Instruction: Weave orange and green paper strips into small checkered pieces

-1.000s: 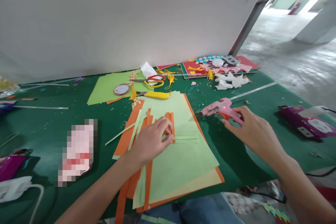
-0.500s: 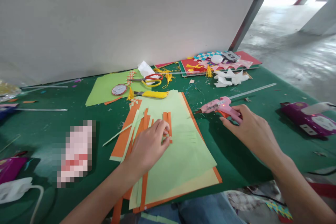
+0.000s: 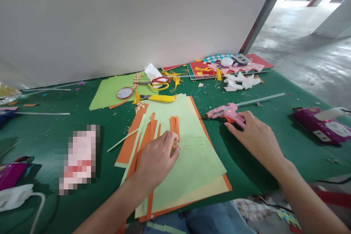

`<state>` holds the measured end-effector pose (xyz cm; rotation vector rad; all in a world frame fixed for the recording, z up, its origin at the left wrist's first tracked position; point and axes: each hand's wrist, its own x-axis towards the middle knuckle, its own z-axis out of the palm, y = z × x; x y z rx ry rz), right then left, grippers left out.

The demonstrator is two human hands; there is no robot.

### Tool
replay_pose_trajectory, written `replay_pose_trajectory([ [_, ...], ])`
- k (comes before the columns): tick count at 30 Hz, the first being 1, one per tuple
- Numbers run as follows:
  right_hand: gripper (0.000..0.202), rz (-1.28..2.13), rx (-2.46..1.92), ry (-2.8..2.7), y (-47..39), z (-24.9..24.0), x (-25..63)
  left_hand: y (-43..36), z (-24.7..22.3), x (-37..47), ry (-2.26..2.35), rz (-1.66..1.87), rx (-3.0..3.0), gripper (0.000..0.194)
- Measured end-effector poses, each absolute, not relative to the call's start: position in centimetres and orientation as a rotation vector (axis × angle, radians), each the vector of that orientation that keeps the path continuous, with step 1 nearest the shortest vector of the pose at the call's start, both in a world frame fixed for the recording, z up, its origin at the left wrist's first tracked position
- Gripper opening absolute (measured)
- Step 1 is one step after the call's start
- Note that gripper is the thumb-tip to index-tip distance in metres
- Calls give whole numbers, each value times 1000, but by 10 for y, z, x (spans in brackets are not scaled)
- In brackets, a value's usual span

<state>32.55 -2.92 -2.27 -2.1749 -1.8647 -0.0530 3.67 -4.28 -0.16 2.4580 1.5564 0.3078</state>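
My left hand (image 3: pixel 160 157) lies on the pale green paper (image 3: pixel 197 161), its thumb and fingers closed at the lower ends of some upright orange strips (image 3: pixel 174 124) woven with pale strips. My right hand (image 3: pixel 255 135) has its fingers wrapped round the handle of a pink glue gun (image 3: pixel 226 112). The gun's nozzle points left at the paper's right edge, and a clear glue stick (image 3: pixel 260 99) sticks out of its back. More orange strips (image 3: pixel 150 131) lie left of the woven piece, beside my left hand.
Behind the paper lie a yellow cutter (image 3: pixel 161 98), scissors (image 3: pixel 159 83) and a tape roll (image 3: pixel 125 93). Purple power blocks (image 3: pixel 320 124) sit at both sides. Red boards (image 3: pixel 260 62) with woven pieces and tassels are at the back right.
My right hand and the glue gun have shifted slightly left, closer to the paper. My left hand has moved a little down, showing more of the orange strips.
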Motion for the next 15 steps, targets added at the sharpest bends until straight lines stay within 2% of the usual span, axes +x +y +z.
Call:
replay_pose_trajectory([
  [8, 42, -525, -1846, -2124, -43, -20, 306, -42, -7, 36, 1577, 374, 2422, 5],
  [12, 26, -310, -1271, -2446, -60, -18, 269, -43, -9, 36, 1547, 390, 2507, 4],
  [15, 25, -192, -1146, -2522, -66, -23, 250, -43, -12, 37, 1519, 416, 2618, 8],
])
